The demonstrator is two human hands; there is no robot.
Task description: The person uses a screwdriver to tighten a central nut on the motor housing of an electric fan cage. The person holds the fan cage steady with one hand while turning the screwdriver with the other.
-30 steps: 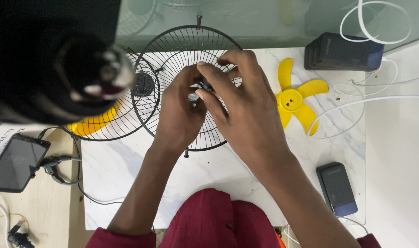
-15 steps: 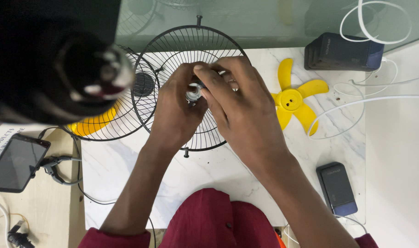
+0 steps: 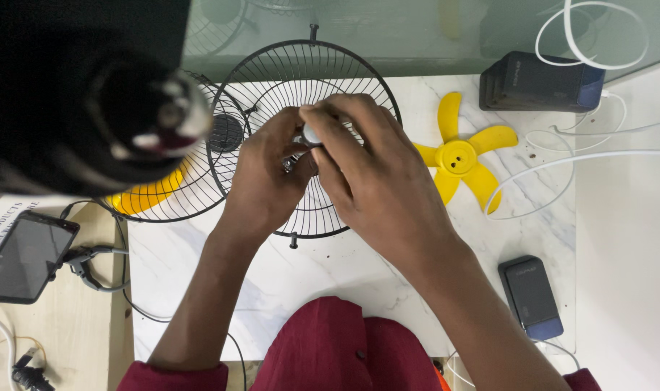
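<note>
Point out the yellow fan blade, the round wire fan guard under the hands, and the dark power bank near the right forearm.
yellow fan blade (image 3: 461, 157), head view, central hub.
wire fan guard (image 3: 286, 72), head view, upper wires.
dark power bank (image 3: 530, 295), head view, top face.

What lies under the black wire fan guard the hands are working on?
Under the fan guard the white marble tabletop shows through. Both hands, left hand and right hand, cover its centre.
</note>
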